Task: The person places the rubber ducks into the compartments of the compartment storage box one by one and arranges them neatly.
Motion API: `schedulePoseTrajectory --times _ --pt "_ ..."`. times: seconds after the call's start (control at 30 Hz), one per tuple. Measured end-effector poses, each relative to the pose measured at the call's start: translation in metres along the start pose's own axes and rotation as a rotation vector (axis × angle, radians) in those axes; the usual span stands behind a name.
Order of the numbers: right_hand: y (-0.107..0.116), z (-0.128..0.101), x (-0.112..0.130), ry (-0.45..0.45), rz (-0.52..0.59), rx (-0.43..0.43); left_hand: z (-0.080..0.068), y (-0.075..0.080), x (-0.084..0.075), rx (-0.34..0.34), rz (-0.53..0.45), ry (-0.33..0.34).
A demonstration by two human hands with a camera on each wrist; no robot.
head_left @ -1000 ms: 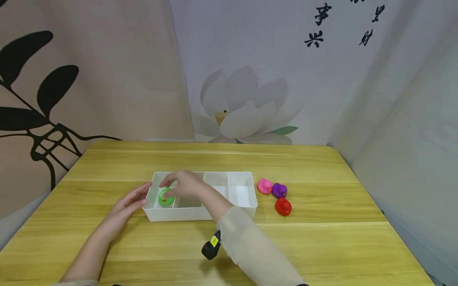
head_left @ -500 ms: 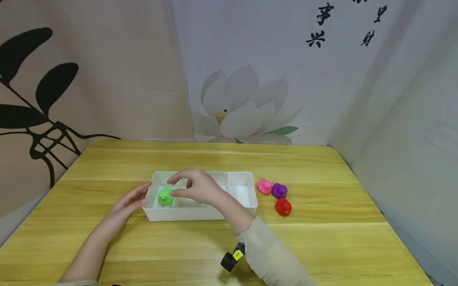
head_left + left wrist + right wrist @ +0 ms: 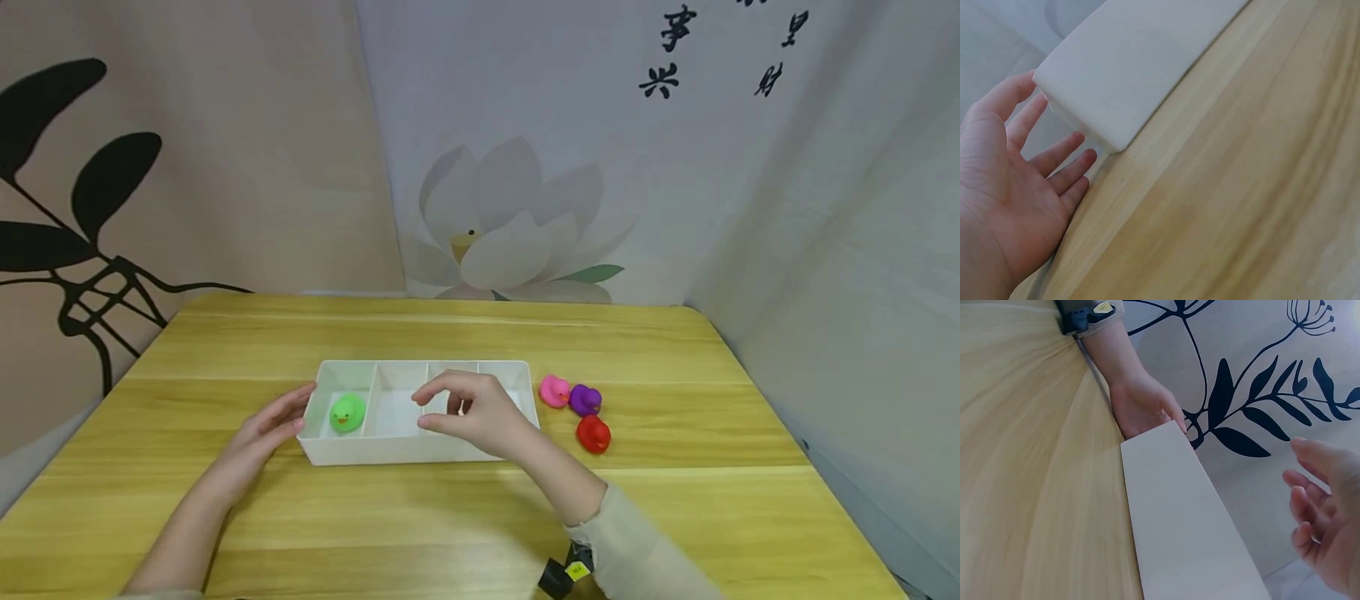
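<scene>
A white compartment box (image 3: 397, 451) lies lengthwise across the table in the head view. In its leftmost compartment sits a green toy duck (image 3: 347, 413). My left hand (image 3: 258, 437) rests at the box's left end, and the left wrist view shows its fingers (image 3: 1060, 154) extended there, the thumb by the corner. Over the box's right half hovers my right hand (image 3: 483, 410), thumb and index finger apart and nothing between them. It partly hides the two right compartments. In the right wrist view its fingers (image 3: 1302, 506) are loosely bent, away from the box.
Right of the box, a pink toy duck (image 3: 555, 391), a purple toy duck (image 3: 586, 400) and a red toy duck (image 3: 594, 434) stand close together on the wooden table (image 3: 420, 533). A printed curtain (image 3: 517, 150) hangs behind the table.
My right hand has let go of the green duck and moved right, from the leftmost compartment to above the right half of the box. The left hand stays at the box's end.
</scene>
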State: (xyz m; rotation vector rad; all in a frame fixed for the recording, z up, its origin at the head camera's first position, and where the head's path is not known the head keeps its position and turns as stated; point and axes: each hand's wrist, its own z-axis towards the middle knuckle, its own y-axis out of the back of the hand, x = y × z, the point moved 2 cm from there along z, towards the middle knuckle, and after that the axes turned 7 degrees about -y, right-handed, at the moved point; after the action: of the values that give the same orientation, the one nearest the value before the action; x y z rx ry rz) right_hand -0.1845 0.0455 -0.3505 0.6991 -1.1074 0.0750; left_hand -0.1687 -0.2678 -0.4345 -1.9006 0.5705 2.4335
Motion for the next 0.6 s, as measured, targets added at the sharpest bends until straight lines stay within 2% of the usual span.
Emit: schedulePoseTrajectory --times 0.1,0.33,0.6 --pt "0.010 -0.014 -0.002 -0.043 0.032 -0.035 0.000 0.000 0.002 -0.002 0.004 0.007" --pt "0.036 -0.049 0.022 -0.123 0.037 -0.090 0.000 0.001 0.002 0.000 0.009 0.014" --pt "0.061 -0.079 0.008 -0.134 -0.006 -0.149 -0.001 0.001 0.001 0.002 -0.001 0.015"
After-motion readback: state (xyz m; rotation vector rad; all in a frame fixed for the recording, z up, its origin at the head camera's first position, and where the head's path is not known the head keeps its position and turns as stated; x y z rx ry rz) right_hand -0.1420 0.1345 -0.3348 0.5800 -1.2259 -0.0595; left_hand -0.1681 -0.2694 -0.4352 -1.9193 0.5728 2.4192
